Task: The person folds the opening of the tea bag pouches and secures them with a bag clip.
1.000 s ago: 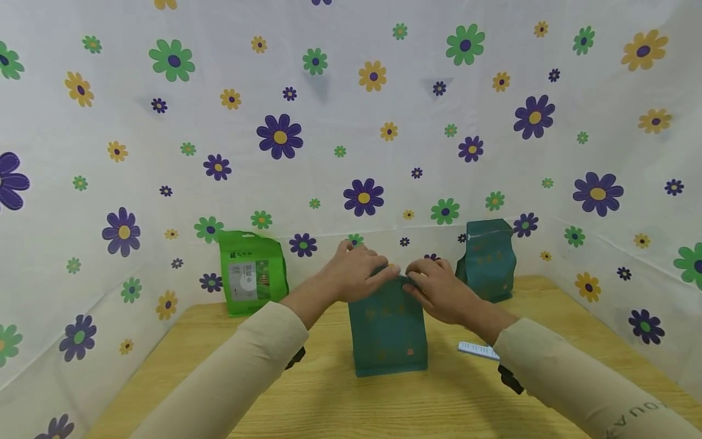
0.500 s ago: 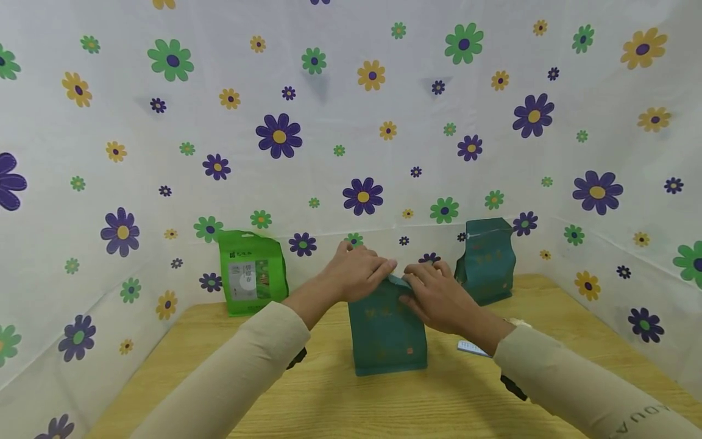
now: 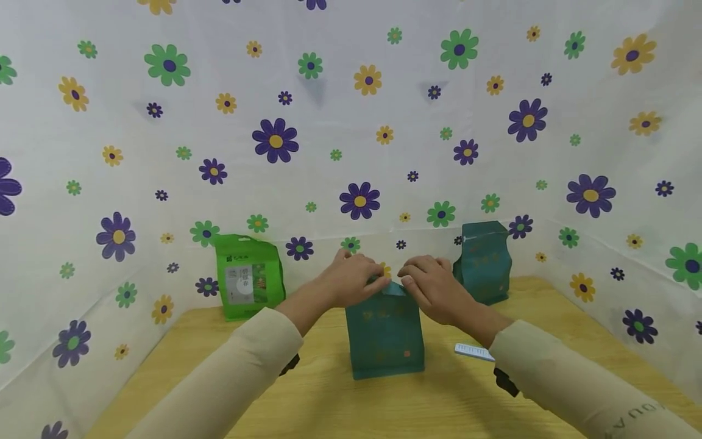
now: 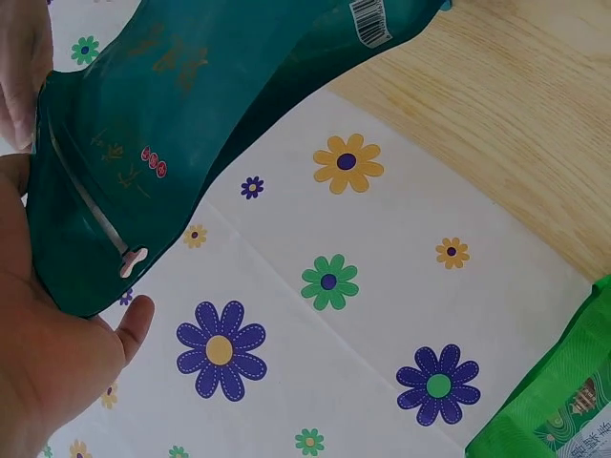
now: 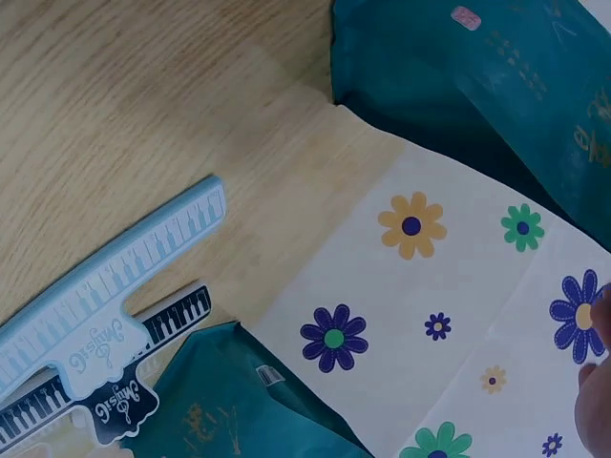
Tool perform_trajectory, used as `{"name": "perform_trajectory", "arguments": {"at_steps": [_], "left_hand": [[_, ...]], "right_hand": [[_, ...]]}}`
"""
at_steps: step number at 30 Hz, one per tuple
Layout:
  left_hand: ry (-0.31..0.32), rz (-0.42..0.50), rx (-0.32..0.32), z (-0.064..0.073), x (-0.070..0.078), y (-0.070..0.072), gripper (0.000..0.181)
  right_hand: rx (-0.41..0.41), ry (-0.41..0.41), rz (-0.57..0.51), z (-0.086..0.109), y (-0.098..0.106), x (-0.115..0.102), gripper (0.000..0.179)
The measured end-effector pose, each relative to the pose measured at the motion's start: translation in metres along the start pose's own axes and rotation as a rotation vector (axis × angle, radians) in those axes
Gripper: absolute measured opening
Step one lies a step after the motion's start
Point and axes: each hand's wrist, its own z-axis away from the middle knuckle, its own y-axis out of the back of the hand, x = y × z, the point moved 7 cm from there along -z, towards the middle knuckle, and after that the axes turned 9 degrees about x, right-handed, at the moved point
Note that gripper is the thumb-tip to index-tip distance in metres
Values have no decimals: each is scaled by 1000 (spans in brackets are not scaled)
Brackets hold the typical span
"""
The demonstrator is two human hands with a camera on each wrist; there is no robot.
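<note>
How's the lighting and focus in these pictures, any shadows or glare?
Head view: soft shadows on the table near the middle teal bag, its gold print too faint to read; left wrist view: lighter patches on that bag, no harsh glare; right wrist view: table dimmer toward the upper left, "Music" lettering readable on the clips.

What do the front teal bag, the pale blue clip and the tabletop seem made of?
Front teal bag: probably plastic film, satin; soft sheen, creases.
Pale blue clip: likely plastic, smooth; evenly coloured with crisp printing.
Tabletop: wood or wood-look laminate, low gloss; grain shows, either fits.
</note>
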Motion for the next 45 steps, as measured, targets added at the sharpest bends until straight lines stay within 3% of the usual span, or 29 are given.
{"name": "perform_trajectory", "arguments": {"at_steps": [5,10,16,26,32,39,45], "left_hand": [[-11,-3,0,8,0,-1,34],[-34,-79,34,8,1,3,33],[-52,-195,23,3,2,3,42],[-56,-263,22,2,4,-1,42],[-58,-341,54,2,4,1,40],[-119,-390,103,3,10,2,34],[-139,-353,131,4,10,4,29]], "right_hand": [[-94,37,-31,4,-13,-7,18],[-104,79,-12,5,-15,-6,16],[-122,112,55,4,-13,-1,17],[-6,189,82,5,-12,-4,43],[51,186,96,3,-12,-7,35],[77,119,73,4,-13,-8,21],[87,140,83,4,-12,-9,33]]}}
